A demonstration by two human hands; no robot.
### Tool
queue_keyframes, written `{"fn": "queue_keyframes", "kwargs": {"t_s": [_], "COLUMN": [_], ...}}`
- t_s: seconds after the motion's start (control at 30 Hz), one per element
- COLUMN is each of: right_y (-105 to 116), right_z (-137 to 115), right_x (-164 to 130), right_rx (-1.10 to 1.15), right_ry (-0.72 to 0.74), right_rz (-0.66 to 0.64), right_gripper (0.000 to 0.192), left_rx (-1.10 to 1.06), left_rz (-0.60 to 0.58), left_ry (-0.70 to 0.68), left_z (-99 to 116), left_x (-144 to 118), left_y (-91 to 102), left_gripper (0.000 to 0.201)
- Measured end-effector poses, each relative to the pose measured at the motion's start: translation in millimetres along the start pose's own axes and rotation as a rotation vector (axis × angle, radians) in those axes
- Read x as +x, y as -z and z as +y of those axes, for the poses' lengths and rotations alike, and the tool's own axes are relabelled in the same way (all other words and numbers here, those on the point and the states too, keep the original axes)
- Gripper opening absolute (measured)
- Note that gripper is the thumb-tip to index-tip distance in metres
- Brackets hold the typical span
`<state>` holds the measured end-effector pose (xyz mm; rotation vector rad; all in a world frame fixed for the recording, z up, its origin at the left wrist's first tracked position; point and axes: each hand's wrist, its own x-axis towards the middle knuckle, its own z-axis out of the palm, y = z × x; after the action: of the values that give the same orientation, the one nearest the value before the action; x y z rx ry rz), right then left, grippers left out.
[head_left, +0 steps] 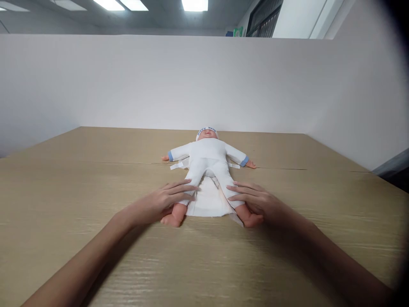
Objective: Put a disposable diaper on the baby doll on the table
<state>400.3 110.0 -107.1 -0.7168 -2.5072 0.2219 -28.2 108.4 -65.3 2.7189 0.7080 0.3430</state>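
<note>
A baby doll [209, 149] in a white suit with blue cuffs lies on its back, arms spread and bare feet towards me. Under its hips and between its legs is an unfolded white diaper [209, 202], its tabs sticking out on both sides of the waist. My left hand [168, 198] rests over the doll's lower leg on the left, fingers stretched out. On the other lower leg lies my right hand [252, 198], its fingers likewise extended and slightly apart. Both thumbs are mostly hidden.
The doll lies on a wide wood-grain table [96, 238]. A white partition [191, 81] rises behind the table, and another wall stands along the right. A dark object [396, 170] sits beyond the table's right edge.
</note>
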Motion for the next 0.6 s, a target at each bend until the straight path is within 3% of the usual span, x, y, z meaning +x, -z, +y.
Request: {"fn": "queue_keyframes", "kwargs": {"t_s": [0.1, 0.23, 0.4, 0.43, 0.53, 0.6], "right_y": [-0.2, 5.9, 12.5, 8.3, -16.0, -34.7], "right_z": [4.4, 3.2, -25.3, -33.1, -55.4, -67.3], "right_x": [-1.0, 0.8, 7.1, 8.6, 14.6, 20.8], "right_rx": [0.058, 0.116, 0.018, -0.045, -0.251, -0.363], "right_ry": [-0.036, -0.057, -0.129, -0.133, -0.158, -0.222], "right_rz": [0.006, 0.001, -0.042, -0.035, -0.005, 0.017], "right_gripper": [0.044, 0.054, 0.039, 0.04, 0.076, 0.082], "left_rx": [-0.006, -0.069, -0.104, -0.087, 0.013, 0.101], "left_rz": [-0.029, -0.022, 0.101, 0.123, 0.146, 0.15], "left_ry": [0.019, 0.095, 0.233, 0.264, 0.301, 0.292], "left_z": [1.7, 6.2, 27.5, 32.7, 44.1, 47.2], "left_x": [0.5, 3.4, 14.4, 17.6, 27.7, 33.3], "left_y": [1.7, 3.2, -0.3, -2.7, -13.5, -21.8], "left_gripper": [0.092, 0.067, 0.04, 0.043, 0.071, 0.082]}}
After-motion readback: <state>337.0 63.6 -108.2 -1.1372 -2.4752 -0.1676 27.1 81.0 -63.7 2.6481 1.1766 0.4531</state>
